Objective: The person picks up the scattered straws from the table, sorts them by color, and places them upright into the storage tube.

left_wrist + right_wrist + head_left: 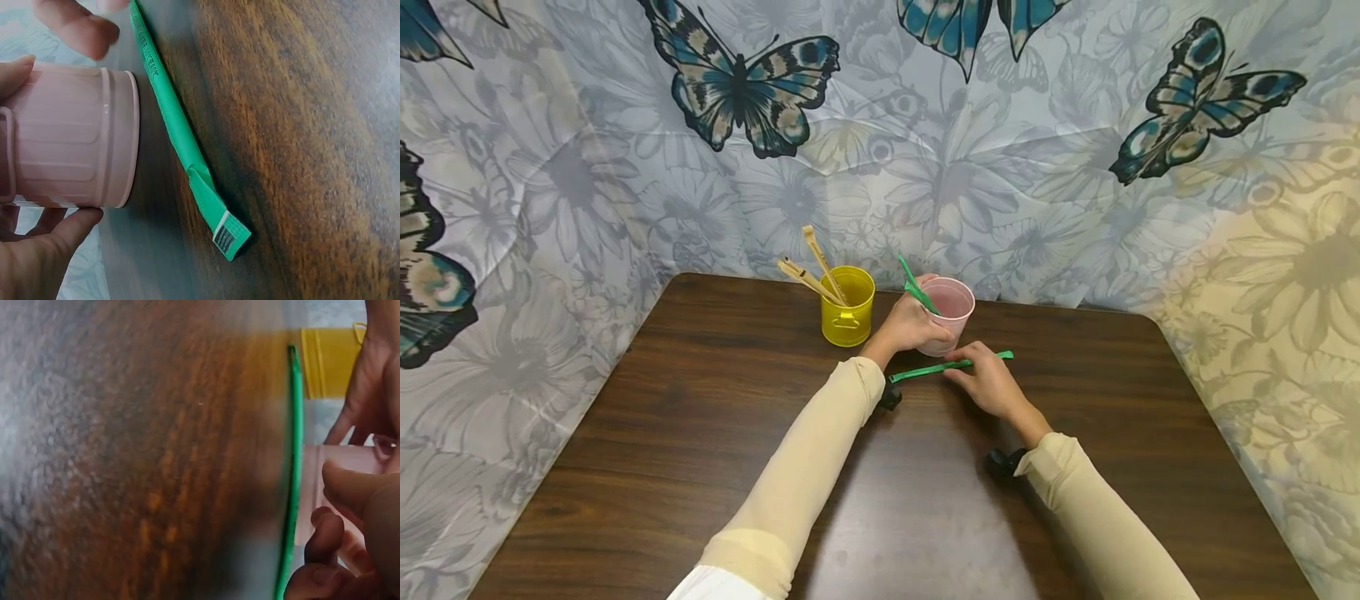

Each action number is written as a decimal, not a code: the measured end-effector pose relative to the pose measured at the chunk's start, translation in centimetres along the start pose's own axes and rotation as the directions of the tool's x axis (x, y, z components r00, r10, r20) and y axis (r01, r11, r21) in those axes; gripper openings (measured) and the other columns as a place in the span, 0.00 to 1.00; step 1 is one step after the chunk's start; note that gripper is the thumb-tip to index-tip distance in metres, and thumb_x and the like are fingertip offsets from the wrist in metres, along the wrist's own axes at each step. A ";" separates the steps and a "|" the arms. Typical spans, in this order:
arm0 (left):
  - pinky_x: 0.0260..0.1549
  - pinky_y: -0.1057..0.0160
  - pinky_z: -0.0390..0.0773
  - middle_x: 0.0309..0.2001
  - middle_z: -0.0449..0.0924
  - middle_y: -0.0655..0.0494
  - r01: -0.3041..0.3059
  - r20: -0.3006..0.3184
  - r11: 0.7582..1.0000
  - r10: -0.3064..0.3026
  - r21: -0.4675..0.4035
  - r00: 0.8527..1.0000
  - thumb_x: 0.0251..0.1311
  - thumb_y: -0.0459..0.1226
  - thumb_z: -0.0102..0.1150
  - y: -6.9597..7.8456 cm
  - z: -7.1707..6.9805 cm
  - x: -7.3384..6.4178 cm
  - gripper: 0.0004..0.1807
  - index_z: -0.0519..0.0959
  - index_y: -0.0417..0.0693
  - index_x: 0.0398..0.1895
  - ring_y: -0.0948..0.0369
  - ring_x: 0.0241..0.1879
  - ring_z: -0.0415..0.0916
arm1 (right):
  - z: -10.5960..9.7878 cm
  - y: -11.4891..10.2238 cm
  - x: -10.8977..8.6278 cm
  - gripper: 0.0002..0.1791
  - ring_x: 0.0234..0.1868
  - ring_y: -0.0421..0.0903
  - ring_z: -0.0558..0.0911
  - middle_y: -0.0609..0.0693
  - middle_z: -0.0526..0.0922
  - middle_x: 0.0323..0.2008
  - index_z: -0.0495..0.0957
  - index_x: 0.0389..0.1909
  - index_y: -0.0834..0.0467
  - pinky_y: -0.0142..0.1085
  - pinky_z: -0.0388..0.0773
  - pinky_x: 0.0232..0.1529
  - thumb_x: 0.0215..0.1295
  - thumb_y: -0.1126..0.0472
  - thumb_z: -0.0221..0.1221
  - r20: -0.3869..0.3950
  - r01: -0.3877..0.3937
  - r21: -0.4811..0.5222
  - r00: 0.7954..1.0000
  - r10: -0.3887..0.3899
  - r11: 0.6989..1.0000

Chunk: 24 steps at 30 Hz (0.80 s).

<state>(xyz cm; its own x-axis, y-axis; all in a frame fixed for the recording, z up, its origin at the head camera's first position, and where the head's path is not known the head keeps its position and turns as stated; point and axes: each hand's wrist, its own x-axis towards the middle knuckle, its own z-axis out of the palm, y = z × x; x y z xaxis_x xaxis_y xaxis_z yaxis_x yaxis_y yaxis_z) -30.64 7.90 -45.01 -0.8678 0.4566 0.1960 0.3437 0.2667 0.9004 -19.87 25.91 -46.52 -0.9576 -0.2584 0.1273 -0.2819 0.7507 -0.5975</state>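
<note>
My left hand (913, 323) grips a small pink bucket (951, 312) around its side, near the back of the table. At least one green wrapped straw (917, 287) leans inside it. In front of the bucket, another green wrapped straw (172, 115) lies on the table, its flat end bearing a barcode. My right hand (988, 383) is over this straw's right part, thumb and fingers bent and apart in the right wrist view. Whether a fingertip touches the straw cannot be made out.
Left of the pink bucket stands a small yellow bucket (842, 325) with several beige wrapped sticks (820, 271) in it. Behind the dark wooden table (662, 417) hangs a butterfly-print cloth (947, 167), close to the table's back edge.
</note>
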 end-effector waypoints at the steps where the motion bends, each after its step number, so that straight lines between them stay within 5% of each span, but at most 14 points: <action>1: 0.68 0.57 0.74 0.71 0.70 0.50 0.000 0.004 1.000 0.000 -0.001 1.000 0.41 0.31 0.81 0.0 0.0 0.0 0.57 0.57 0.46 0.76 0.54 0.66 0.74 | 0.1 0.1 0.0 0.17 0.54 0.59 0.82 0.60 0.81 0.53 0.83 0.54 0.63 0.55 0.79 0.57 0.68 0.60 0.66 0.002 0.000 0.001 1.000 0.000 1.000; 9: 0.68 0.57 0.74 0.73 0.67 0.52 0.003 -0.004 1.000 -0.003 0.021 1.000 0.41 0.32 0.81 -0.2 0.0 -0.1 0.57 0.57 0.47 0.77 0.55 0.66 0.74 | 1.1 0.5 0.3 0.17 0.53 0.57 0.82 0.59 0.82 0.51 0.83 0.54 0.61 0.54 0.79 0.57 0.67 0.60 0.66 0.007 0.003 -0.034 1.000 -0.003 0.999; 16: 0.68 0.59 0.74 0.74 0.65 0.53 -0.005 -0.013 1.000 0.005 0.020 1.000 0.41 0.33 0.82 -0.1 0.0 0.1 0.58 0.57 0.47 0.76 0.56 0.66 0.74 | 0.9 0.4 0.1 0.08 0.42 0.52 0.82 0.57 0.80 0.42 0.86 0.43 0.58 0.46 0.79 0.45 0.65 0.62 0.68 0.030 0.030 -0.083 0.999 -0.027 0.996; 24: 0.68 0.58 0.73 0.73 0.66 0.52 -0.003 -0.009 1.000 0.003 0.000 1.000 0.41 0.32 0.82 -0.2 0.0 0.0 0.58 0.56 0.46 0.77 0.56 0.66 0.74 | 0.2 0.3 -0.4 0.03 0.40 0.49 0.82 0.52 0.80 0.39 0.84 0.36 0.54 0.46 0.79 0.44 0.66 0.59 0.67 0.081 0.035 -0.165 0.996 -0.021 0.986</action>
<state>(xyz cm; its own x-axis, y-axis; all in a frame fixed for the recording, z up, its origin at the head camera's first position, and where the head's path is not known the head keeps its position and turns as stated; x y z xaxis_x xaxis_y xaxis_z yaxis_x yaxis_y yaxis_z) -30.73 7.91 -45.18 -0.8700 0.4497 0.2023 0.3465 0.2655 0.8997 -19.57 26.14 -46.91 -0.9434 -0.3229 0.0751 -0.3207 0.8314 -0.4539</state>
